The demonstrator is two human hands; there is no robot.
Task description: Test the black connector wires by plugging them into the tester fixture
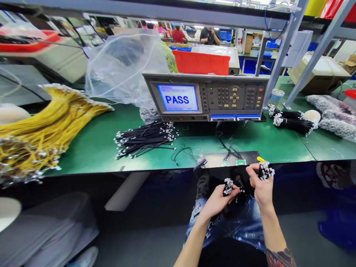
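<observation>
Over my lap, my left hand (pixel 219 198) is closed around a bundle of black cables (pixel 228 186) with white connectors at their ends. Slightly higher and to the right, my right hand (pixel 261 188) grips another cluster of black cables (pixel 266 171), whose white ends stick up past the fingers. A small yellow piece (pixel 260 159) shows just above that fist. Beyond my hands, two small green connector boards (pixel 241 162) lie on a plate (pixel 213 159) at the table edge, wired to a tester (pixel 205 98) whose screen reads PASS.
A pile of black cables (pixel 144 139) lies left of the tester, and yellow cables (pixel 52 115) hang over the table edge farther left. More black cable bundles (pixel 294 124) sit at right by a cup (pixel 276 96). A shelf post (pixel 285 48) rises behind them.
</observation>
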